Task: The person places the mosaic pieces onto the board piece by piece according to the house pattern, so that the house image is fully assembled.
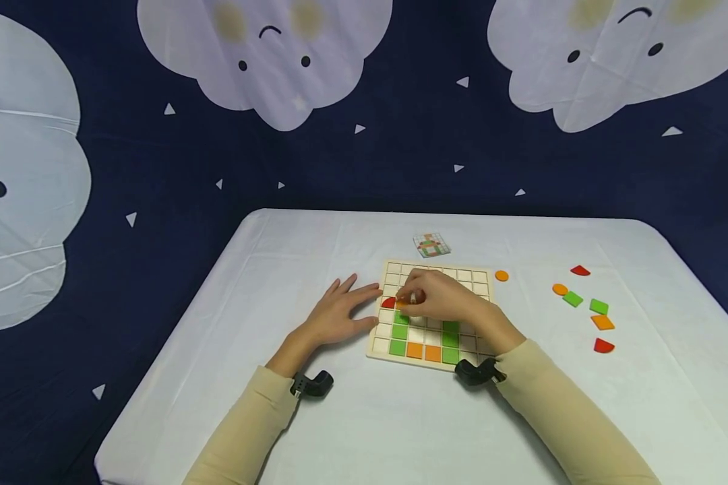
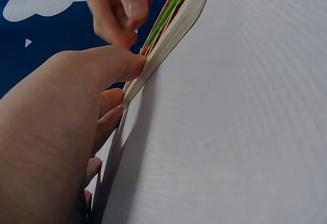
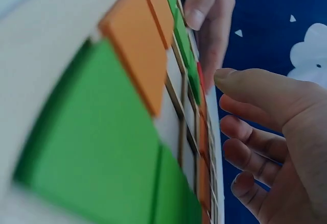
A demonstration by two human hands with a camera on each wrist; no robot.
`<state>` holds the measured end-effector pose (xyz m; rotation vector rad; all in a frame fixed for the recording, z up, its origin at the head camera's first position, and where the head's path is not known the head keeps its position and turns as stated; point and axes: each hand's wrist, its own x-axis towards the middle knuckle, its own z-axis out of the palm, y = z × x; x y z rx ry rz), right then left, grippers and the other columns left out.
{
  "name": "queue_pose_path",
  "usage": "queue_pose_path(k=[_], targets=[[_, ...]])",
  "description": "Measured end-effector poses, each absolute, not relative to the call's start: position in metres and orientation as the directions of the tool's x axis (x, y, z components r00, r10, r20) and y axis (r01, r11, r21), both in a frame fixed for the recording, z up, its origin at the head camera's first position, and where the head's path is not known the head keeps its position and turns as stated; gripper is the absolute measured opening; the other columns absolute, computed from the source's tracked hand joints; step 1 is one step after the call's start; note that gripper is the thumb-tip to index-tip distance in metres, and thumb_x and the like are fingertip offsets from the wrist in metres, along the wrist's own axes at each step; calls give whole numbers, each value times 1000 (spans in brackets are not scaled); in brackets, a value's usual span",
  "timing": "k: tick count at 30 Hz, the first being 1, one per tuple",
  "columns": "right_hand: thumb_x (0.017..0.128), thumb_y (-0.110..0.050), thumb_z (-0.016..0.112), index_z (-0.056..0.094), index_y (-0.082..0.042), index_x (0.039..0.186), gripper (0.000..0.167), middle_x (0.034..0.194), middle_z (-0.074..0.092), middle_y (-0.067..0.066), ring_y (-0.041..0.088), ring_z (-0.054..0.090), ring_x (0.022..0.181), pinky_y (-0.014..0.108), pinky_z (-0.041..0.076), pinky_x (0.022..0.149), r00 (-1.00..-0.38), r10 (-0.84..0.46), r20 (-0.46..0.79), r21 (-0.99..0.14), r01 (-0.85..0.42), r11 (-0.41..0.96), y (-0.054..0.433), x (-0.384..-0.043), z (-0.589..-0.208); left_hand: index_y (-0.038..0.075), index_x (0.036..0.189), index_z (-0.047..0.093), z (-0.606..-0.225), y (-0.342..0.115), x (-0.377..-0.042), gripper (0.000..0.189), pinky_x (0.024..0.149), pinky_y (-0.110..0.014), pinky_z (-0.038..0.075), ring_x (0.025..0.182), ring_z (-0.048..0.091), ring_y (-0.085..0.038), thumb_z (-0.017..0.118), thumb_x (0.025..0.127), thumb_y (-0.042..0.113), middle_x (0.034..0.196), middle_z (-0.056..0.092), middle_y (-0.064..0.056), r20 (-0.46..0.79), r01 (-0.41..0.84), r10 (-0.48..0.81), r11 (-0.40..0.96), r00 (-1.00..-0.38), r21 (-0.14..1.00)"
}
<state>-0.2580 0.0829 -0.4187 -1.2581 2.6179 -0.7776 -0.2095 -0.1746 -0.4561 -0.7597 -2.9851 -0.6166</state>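
Observation:
A wooden grid board (image 1: 381, 345) lies on the table, with several green squares (image 1: 399, 332) and orange squares (image 1: 432, 353) set in its cells. My left hand (image 1: 340, 315) is spread flat at the board's left side, its thumb (image 2: 134, 65) touching the edge in the left wrist view. Over the board's upper left part, my right hand (image 1: 439, 295) has bent fingers, fingertips right at an orange piece (image 1: 402, 305) beside a red fan-shaped piece (image 1: 389, 303). Nothing shows between its thumb (image 3: 230, 79) and forefinger in the right wrist view. The hand hides several cells.
Behind the board lies a small pattern card (image 1: 431, 244). An orange disc (image 1: 501, 275) is beside the board's upper right corner. Farther right are scattered another orange disc (image 1: 560, 289), green pieces (image 1: 598, 306), an orange piece (image 1: 603, 322) and red pieces (image 1: 604, 345).

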Motion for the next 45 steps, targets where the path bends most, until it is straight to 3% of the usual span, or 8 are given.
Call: queue_pose_path(k=[5, 12, 21, 30, 45], targets=[[85, -37, 73, 73, -14, 110, 34, 97, 63, -4, 7, 56, 75, 28, 50, 68, -656, -748, 99, -549, -663, 509, 109, -255, -414, 31, 143, 47, -457, -174, -209, 58, 116, -45, 3, 145, 14, -24, 55, 90, 54, 149, 36, 17, 96, 447, 444, 818, -891, 363], [82, -37, 76, 71, -15, 115, 40, 95, 64, -6, 13, 57, 77, 32, 50, 65, -729, -682, 56, -617, -562, 551, 146, -252, -409, 30, 143, 48, -456, -173, -207, 58, 116, -46, 3, 145, 14, -24, 56, 90, 52, 149, 36, 16, 101, 445, 442, 810, -891, 383], [82, -38, 76, 70, -13, 118, 45, 97, 65, -5, 14, 56, 77, 33, 48, 66, -775, -629, 62, -571, -544, 615, 171, -258, -406, 30, 143, 48, -457, -174, -206, 58, 116, -45, 3, 145, 14, -23, 55, 90, 54, 149, 36, 17, 99, 435, 430, 823, -897, 364], [80, -30, 78, 69, -10, 118, 44, 92, 63, -2, 17, 55, 79, 31, 47, 62, -836, -544, -70, -544, -425, 723, 217, -268, -409, 29, 143, 47, -458, -174, -208, 60, 116, -45, 2, 145, 13, -23, 54, 90, 54, 149, 36, 16, 101, 447, 442, 817, -891, 364], [82, -31, 77, 66, -7, 122, 48, 98, 65, 0, 21, 53, 83, 33, 45, 64, -906, -413, -94, -511, -312, 801, 280, -269, -402, 30, 144, 46, -455, -172, -208, 59, 116, -45, 3, 145, 13, -23, 55, 90, 53, 149, 34, 17, 89, 441, 440, 822, -894, 361]])
